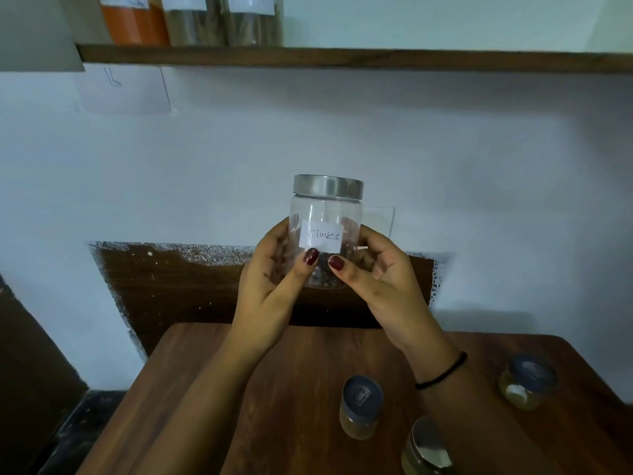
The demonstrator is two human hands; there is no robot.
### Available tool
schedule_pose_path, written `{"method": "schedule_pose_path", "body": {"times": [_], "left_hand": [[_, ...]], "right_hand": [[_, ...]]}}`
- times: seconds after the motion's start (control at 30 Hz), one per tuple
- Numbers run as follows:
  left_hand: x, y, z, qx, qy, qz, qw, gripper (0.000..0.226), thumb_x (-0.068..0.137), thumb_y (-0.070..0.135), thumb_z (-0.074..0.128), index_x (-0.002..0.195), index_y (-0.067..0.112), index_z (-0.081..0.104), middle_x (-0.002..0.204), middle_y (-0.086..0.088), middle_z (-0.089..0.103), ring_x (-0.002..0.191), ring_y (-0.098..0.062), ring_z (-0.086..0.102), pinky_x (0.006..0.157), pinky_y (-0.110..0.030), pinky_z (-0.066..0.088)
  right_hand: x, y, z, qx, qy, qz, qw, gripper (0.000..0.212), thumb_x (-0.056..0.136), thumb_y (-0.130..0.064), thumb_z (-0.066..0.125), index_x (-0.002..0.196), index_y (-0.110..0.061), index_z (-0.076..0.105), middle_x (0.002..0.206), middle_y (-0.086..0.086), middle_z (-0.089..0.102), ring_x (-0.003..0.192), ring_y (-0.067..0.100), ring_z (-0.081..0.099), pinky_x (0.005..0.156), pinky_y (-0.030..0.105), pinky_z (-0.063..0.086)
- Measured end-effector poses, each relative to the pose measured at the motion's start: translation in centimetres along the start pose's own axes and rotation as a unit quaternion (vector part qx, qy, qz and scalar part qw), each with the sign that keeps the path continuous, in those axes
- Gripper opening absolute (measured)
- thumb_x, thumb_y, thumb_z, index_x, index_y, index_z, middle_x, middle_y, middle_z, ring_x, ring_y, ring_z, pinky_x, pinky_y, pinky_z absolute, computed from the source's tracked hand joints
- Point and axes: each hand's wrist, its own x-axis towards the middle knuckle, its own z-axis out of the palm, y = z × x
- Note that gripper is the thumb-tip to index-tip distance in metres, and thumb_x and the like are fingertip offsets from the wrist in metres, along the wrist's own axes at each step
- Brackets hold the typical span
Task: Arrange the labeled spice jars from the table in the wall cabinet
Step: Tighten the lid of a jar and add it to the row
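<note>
Head view: left hand and right hand grip the upright cloves jar between them.

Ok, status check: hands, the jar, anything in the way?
Hands: left hand and right hand both grip cloves jar, upright, lid on, above table. Three other jars on table: centre jar, right jar, near jar. Nothing between held jar and shelf.
</note>
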Motion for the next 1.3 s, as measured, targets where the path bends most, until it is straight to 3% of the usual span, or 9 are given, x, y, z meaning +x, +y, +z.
{"method": "schedule_pose_path", "body": {"times": [0.27,0.4,0.5,0.67,0.87,1.03,1.2,1.3], "left_hand": [[3.1,2.5,-0.6,0.055,0.011,0.074,0.996,0.064,0.088,0.045,0.057,0.143,0.015,0.048,0.130,0.006,0.065,0.121,-0.010,0.061,0.091,-0.021,0.054],[5.0,4.0,-1.0,0.092,0.017,0.093,0.991,0.066,0.086,0.054,0.056,0.144,0.022,0.047,0.131,0.009,0.063,0.121,-0.011,0.060,0.100,-0.036,0.053],[6.7,5.1,-1.3,0.120,0.018,0.114,0.986,0.067,0.086,0.058,0.054,0.144,0.026,0.047,0.133,0.012,0.062,0.123,-0.010,0.059,0.104,-0.039,0.051],[9.2,6.9,-1.4,0.151,0.033,0.140,0.978,0.070,0.080,0.067,0.050,0.141,0.034,0.046,0.133,0.019,0.060,0.121,-0.001,0.057,0.103,-0.021,0.048],[12.7,9.2,-2.3,0.141,0.055,0.188,0.970,0.067,0.082,0.061,0.058,0.135,0.020,0.054,0.121,0.012,0.067,0.106,-0.006,0.065,0.092,-0.027,0.054],[15.7,10.5,-2.9,0.141,0.066,0.219,0.963,0.062,0.083,0.057,0.062,0.129,0.016,0.051,0.119,0.008,0.067,0.107,-0.010,0.066,0.089,-0.027,0.055],[18.4,11.2,-2.6,0.183,0.072,0.226,0.954,0.061,0.084,0.063,0.059,0.131,0.023,0.054,0.122,0.013,0.064,0.109,-0.006,0.063,0.089,-0.028,0.055],[20.0,11.5,-2.4,0.225,0.092,0.244,0.939,0.066,0.084,0.068,0.057,0.134,0.024,0.056,0.125,0.010,0.062,0.114,-0.009,0.059,0.092,-0.036,0.056]], "right_hand": [[3.0,-4.0,0.4,-0.080,-0.029,-0.044,0.995,0.068,0.071,-0.030,0.075,0.136,-0.022,0.054,0.127,-0.001,0.062,0.106,0.005,0.065,0.076,0.021,0.057],[4.7,-6.1,0.8,-0.107,-0.041,-0.073,0.991,0.059,0.071,-0.034,0.073,0.127,-0.030,0.055,0.124,-0.004,0.061,0.101,-0.005,0.063,0.071,0.014,0.054],[6.0,-7.4,1.1,-0.123,-0.042,-0.099,0.987,0.062,0.072,-0.035,0.073,0.131,-0.030,0.053,0.129,0.000,0.055,0.104,-0.002,0.061,0.075,0.015,0.055],[8.0,-9.3,1.4,-0.140,-0.032,-0.130,0.981,0.058,0.082,-0.022,0.074,0.136,-0.024,0.052,0.126,0.006,0.054,0.100,-0.003,0.061,0.074,0.011,0.053],[11.2,-12.2,2.2,-0.171,-0.033,-0.174,0.969,0.049,0.081,-0.029,0.076,0.128,-0.020,0.061,0.116,0.011,0.061,0.099,0.019,0.064,0.083,0.034,0.060],[13.6,-14.7,2.4,-0.192,-0.039,-0.198,0.961,0.054,0.083,-0.022,0.074,0.132,-0.014,0.055,0.101,-0.006,0.065,0.087,-0.003,0.065,0.081,0.018,0.055],[15.9,-16.4,1.7,-0.247,-0.036,-0.218,0.943,0.071,0.083,-0.025,0.076,0.145,-0.018,0.041,0.112,-0.001,0.061,0.093,0.009,0.069,0.081,0.022,0.057],[17.1,-17.4,1.2,-0.270,-0.032,-0.225,0.936,0.070,0.084,-0.027,0.075,0.144,-0.021,0.040,0.112,-0.002,0.060,0.096,0.011,0.067,0.083,0.026,0.058]]}}
